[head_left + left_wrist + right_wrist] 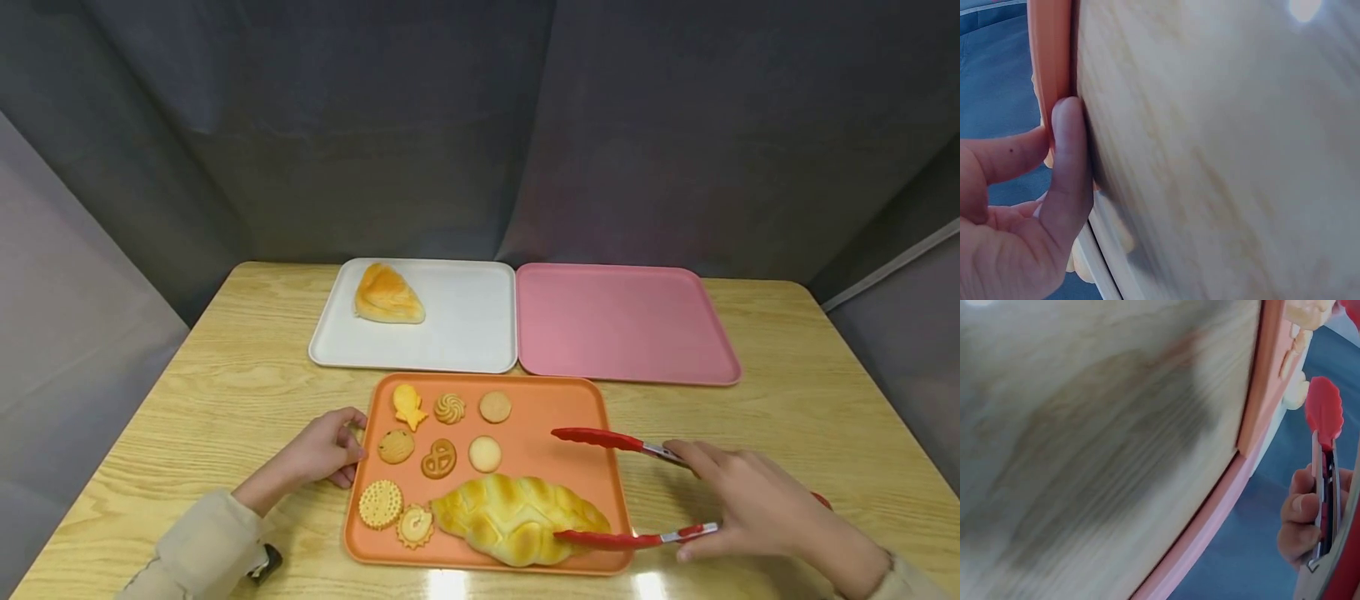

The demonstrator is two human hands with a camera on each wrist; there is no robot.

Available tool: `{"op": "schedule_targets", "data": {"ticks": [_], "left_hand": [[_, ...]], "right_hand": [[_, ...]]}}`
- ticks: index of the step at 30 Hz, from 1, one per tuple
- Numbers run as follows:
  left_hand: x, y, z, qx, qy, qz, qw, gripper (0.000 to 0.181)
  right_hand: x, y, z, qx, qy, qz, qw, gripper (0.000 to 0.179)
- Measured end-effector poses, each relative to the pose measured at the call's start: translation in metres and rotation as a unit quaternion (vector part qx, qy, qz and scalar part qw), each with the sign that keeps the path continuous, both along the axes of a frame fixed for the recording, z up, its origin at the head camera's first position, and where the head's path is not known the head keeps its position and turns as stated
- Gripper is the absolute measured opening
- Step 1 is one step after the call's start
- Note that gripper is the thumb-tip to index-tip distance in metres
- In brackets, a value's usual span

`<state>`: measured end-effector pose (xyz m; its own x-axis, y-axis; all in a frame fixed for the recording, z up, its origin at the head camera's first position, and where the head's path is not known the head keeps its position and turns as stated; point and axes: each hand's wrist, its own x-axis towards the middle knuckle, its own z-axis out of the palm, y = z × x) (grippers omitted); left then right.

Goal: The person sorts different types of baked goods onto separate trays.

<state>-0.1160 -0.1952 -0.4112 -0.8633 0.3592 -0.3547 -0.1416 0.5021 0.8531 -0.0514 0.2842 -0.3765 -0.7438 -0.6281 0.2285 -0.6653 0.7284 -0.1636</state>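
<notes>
At the orange tray's point(555, 408) left edge, my left hand point(326, 448) pinches the rim between thumb and fingers; the left wrist view shows fingertips point(1067, 115) against its side. My right hand point(765, 500) grips red-tipped metal tongs point(603, 438), spread wide over the tray's right side. One tong tip overlaps the right end of a large braided bread loaf point(502, 517); the other is over bare tray. Cookies lie left of and behind the loaf, among them a fish-shaped cookie point(407, 405), a pretzel point(438, 458) and a round dotted cracker point(380, 503).
Behind the orange tray, a white tray point(468, 321) carries a triangular bread piece point(387, 295) at its left. A pink tray point(626, 325) stands beside it on the right. All rest on a wooden table point(225, 367), with dark grey curtains point(390, 133) behind.
</notes>
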Motion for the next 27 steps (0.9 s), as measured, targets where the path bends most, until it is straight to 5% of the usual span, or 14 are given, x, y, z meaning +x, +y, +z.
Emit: {"op": "schedule_targets", "data": {"ticks": [27], "left_hand": [[0.001,0.002,0.004,-0.004,-0.001,0.006,1.0000,0.029]], "right_hand": [[-0.001,-0.009,-0.023,0.009,-0.004,0.027,0.9996,0.097]]}}
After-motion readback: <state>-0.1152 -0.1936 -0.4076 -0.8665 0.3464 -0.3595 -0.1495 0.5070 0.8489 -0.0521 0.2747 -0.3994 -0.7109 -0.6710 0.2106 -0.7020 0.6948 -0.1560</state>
